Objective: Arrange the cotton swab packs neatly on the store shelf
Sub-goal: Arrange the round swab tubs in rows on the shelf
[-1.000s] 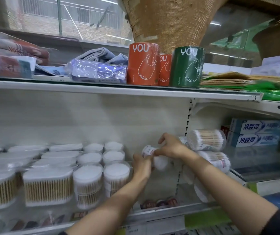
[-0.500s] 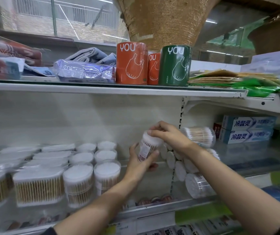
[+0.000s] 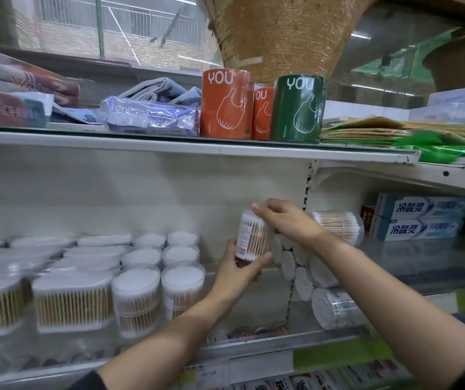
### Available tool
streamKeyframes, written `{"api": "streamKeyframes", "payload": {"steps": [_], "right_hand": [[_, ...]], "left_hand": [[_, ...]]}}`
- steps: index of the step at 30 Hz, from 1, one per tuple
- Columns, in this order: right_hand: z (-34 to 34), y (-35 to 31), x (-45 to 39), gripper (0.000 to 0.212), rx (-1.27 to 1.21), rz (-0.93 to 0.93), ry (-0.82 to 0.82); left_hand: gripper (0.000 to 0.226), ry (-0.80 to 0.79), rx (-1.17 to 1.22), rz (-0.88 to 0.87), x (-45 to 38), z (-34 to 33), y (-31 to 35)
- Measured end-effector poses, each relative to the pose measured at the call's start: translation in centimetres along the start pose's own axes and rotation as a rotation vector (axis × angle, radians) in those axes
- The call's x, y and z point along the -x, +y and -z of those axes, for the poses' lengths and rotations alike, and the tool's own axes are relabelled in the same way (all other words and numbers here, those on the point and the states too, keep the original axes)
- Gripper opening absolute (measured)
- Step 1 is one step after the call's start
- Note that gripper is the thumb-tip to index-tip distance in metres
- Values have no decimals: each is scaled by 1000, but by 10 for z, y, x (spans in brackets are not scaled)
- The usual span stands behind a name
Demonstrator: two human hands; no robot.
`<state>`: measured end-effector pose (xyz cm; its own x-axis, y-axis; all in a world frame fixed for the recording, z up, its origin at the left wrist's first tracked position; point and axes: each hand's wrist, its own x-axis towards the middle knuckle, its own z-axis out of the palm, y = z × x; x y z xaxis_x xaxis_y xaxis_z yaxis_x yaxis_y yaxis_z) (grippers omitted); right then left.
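Now my left hand (image 3: 235, 273) grips the upright swab pack (image 3: 253, 239) from below, right hand (image 3: 283, 219) pinching its lid.

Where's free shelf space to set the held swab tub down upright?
Bare shelf shows between the upright round tubs and the toppled tubs, right under the held tub. Left of that is packed with rows; the toppled pile crowds the divider.
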<state>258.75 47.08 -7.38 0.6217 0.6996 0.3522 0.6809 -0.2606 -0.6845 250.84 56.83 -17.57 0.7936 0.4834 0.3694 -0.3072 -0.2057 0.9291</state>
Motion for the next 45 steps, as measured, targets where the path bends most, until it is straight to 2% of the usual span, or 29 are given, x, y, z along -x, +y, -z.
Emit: {"api": "streamKeyframes", "payload": {"steps": [3,4,6,8,13,17,19,23,28,33,35,37,39,42,45], "right_hand": [[2,-2,2,38,39,-3,-34],[2,-2,2,33,26,0,-44],[1,-4,3,26,-30,1,-62],[0,-7,4,24,-78,1,-77],[-3,-14,5,22,-175,-76,-63],[-3,-11,6,28,-49,-66,-95],[-3,-10,8,31,-47,-60,-105],[-2,-11,8,28,-197,-69,-63],[7,-13,14,35,-249,65,-118],[12,-12,18,32,-231,88,-125],[11,-10,15,24,-172,97,-89],[11,-7,12,16,23,111,-15],[11,-6,12,12,204,112,-10],[9,-17,18,34,307,63,-49],[3,-22,18,51,519,-8,25]], "left_hand": [[21,-18,8,-2,0,-1,1],[26,-29,36,12,0,-1,1],[55,-34,82,44,0,-2,0],[72,-51,129,65,2,-2,1],[73,-88,191,70,2,-3,1],[83,-125,143,64,2,-3,0],[83,-140,130,59,3,-3,-1],[74,-155,89,14,5,-2,-1],[56,-127,33,-78,9,-1,0],[66,-61,26,-77,7,0,-1],[62,-9,0,-77,7,1,0],[48,51,-30,-89,6,1,2],[45,108,-86,-129,6,1,3],[60,149,-158,-176,6,0,-2],[70,133,-230,-233,6,1,-8]]}}
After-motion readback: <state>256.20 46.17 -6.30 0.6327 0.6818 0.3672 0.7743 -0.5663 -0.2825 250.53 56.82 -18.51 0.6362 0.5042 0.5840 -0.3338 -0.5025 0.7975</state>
